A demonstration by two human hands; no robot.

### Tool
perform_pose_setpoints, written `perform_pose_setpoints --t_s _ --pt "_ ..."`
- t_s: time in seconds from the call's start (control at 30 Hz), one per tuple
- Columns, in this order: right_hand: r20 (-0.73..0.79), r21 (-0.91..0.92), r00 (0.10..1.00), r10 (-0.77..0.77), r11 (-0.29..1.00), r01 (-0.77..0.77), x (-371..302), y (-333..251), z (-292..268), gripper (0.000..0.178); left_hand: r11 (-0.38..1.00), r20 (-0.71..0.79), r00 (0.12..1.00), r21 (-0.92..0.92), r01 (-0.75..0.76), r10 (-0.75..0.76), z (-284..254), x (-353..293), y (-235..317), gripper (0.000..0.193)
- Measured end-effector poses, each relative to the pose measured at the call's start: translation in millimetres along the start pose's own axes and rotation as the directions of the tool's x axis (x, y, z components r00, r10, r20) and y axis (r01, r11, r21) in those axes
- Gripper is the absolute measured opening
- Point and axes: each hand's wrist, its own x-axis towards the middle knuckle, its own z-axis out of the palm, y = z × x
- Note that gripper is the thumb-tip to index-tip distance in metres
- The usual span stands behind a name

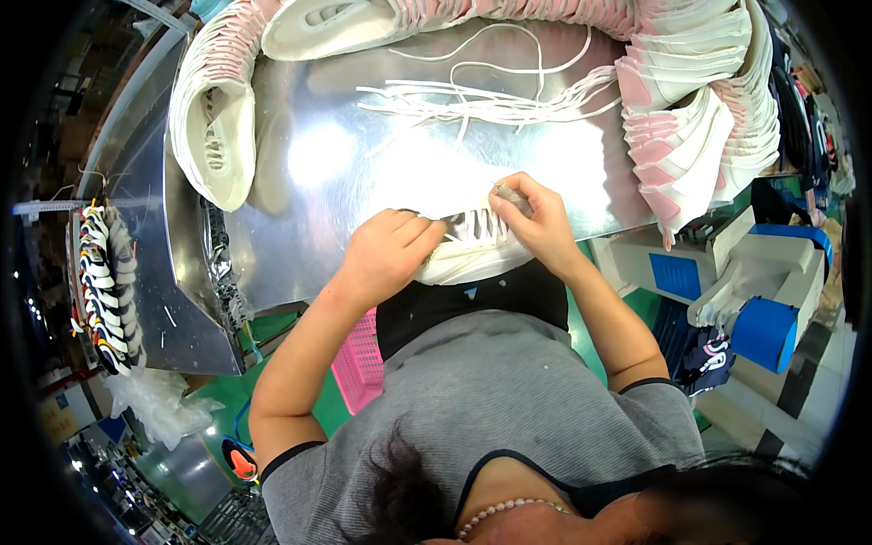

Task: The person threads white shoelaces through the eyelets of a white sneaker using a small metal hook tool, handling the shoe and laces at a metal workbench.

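At the table's near edge, a white shoe upper [477, 259] lies against my body, with lace rows across its opening. My left hand [391, 252] is closed on the upper's left end, its fingers curled over the edge. In a pinch, my right hand [538, 222] holds a small greyish tool [513, 195], perhaps a short handle, just above the upper's right end. The tool's tip is lost in the glare. Beyond both hands, a loose bundle of white shoelaces [509, 107] is spread over the metal table [300, 245].
Nested white and pink shoe uppers [677, 136] curve around the table's far and right sides. More uppers [213, 150] stand at the left. A pink basket [359, 368] is below the near edge. Colourful laces [95, 282] hang at far left. A blue and beige machine [763, 300] stands right.
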Motion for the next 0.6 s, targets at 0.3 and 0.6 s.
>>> perform_pose_setpoints --t_s 0.3,0.6 --pt "0.408 -0.31 0.746 -0.527 0.688 0.656 -6.3 0.8 -10.2 0.025 0.259 -0.001 0.385 -0.742 0.618 -0.923 36.3 -98.4 85.1 0.044" --pt "0.368 0.008 0.814 -0.449 0.877 0.48 -13.3 -16.1 20.3 0.013 -0.409 0.255 0.595 -0.902 -0.136 -0.762 55.9 -100.7 79.6 0.045"
